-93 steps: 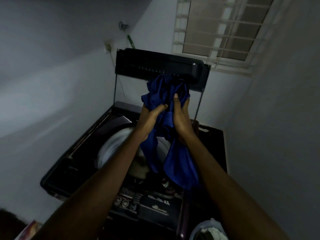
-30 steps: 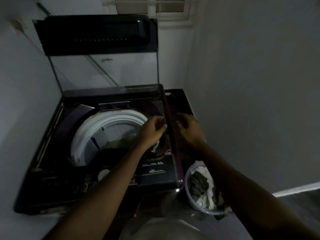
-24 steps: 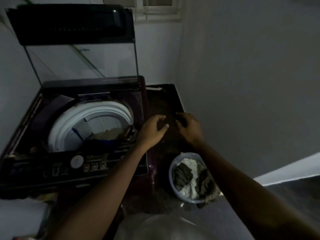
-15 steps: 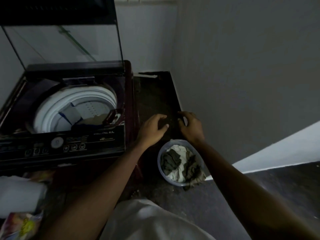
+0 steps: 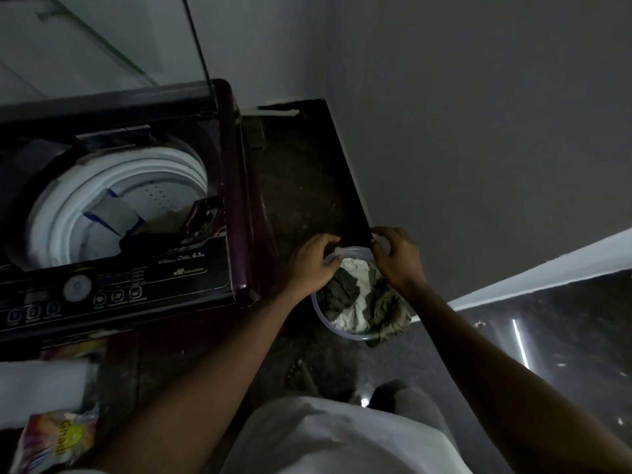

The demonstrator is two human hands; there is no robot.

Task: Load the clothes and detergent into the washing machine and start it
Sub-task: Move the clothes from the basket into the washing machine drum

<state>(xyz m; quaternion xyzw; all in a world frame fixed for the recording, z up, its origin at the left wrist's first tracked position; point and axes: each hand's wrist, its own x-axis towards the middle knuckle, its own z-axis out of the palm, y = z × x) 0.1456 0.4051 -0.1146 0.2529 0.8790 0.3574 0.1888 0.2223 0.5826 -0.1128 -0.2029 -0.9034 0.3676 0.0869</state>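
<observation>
**Desk:** Both hands have dropped from beside the washing machine (image 5: 191, 268) to the basin (image 5: 342, 334). What's the room?

**Photographer:** A dim corner with a grey wall (image 5: 478, 114) and a dark speckled floor (image 5: 301, 172). The machine stands on the left with its lid (image 5: 102, 46) up and its drum (image 5: 102, 186) open. The basin sits on the floor just to its right.

**Desk:** Fingers?

**Photographer:** The left hand (image 5: 313, 265) and right hand (image 5: 396, 261) hang over the basin's far rim. Their fingers are loosely curled and a little apart, holding nothing. Whether the tips touch the rim, I cannot tell.

**Desk:** The laundry?

**Photographer:** Dark and white clothes (image 5: 355, 299) are heaped in the basin, just below both sets of fingertips. A detergent packet (image 5: 54, 436) lies at lower left.
</observation>
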